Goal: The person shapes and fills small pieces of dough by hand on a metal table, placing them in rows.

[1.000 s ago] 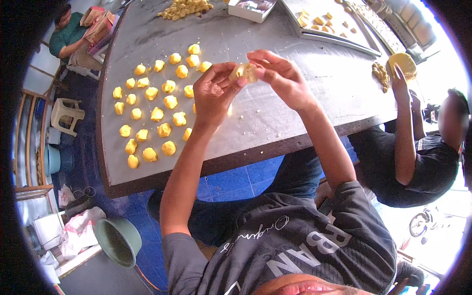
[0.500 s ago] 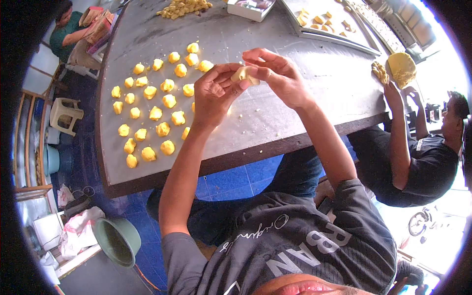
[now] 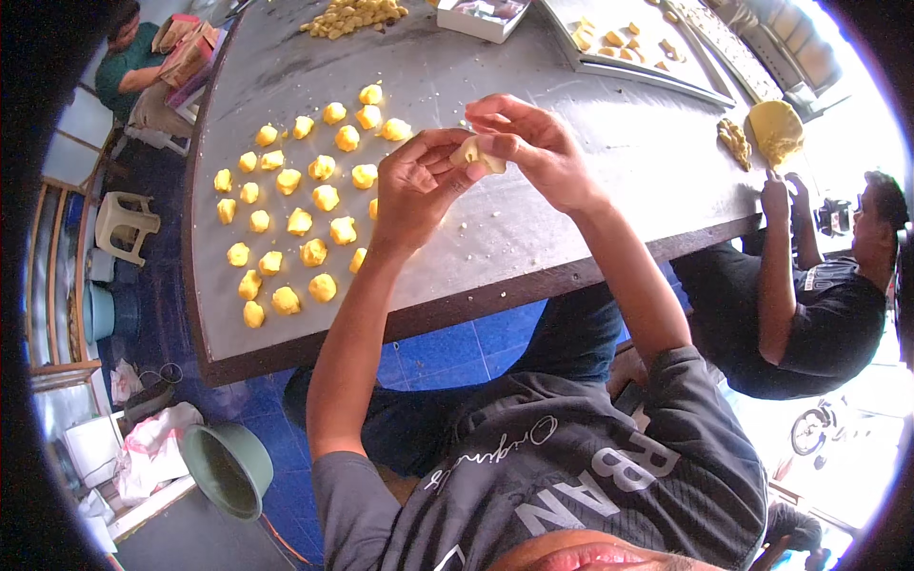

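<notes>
A small piece of pale dough is pinched between my two hands above the grey-topped table. My left hand is closed on its left side, thumb underneath and fingers curled. My right hand grips it from the right, thumb pressed over its top and fingers bent above. Rows of several rough yellow dough lumps lie on the table to the left of and behind my left hand.
A heap of dough pieces, a white box and a tray lie at the back. At right, a seated co-worker reaches toward a large dough mass. Another person sits at upper left. A green tub stands lower left.
My fingers have shifted slightly around the dough piece. The co-worker at right has lowered their hands from atop the large dough mass to below it.
</notes>
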### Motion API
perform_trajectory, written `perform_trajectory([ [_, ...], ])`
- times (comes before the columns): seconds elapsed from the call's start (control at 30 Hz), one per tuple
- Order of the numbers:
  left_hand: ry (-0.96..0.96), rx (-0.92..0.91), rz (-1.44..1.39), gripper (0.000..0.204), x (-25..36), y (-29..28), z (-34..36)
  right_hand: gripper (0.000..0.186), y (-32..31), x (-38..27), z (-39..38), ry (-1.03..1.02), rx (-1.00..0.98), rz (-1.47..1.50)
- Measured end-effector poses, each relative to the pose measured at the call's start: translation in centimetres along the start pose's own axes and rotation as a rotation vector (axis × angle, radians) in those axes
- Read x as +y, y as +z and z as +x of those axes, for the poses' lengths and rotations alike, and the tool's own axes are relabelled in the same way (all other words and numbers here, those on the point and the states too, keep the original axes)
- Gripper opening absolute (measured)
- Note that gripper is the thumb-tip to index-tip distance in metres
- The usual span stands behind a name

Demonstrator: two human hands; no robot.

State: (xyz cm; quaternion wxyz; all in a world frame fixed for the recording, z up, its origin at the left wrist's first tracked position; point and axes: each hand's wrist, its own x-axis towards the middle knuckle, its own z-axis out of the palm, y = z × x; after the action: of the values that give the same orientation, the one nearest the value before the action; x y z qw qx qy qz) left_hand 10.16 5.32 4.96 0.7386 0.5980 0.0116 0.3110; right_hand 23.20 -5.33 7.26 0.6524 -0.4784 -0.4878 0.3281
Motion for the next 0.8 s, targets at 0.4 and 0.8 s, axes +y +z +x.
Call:
perform_trajectory([
  [0.4,0.014,0.013,0.006,0.034,0.3,-0.1,0.0,0.035,1.0,-1.4,-0.2,-0.018,0.012,-0.081],
  [0.8,0.028,0.030,-0.020,0.032,0.3,-0.1,0.0,0.024,0.8,-1.4,-1.5,-0.208,0.081,-0.319],
])
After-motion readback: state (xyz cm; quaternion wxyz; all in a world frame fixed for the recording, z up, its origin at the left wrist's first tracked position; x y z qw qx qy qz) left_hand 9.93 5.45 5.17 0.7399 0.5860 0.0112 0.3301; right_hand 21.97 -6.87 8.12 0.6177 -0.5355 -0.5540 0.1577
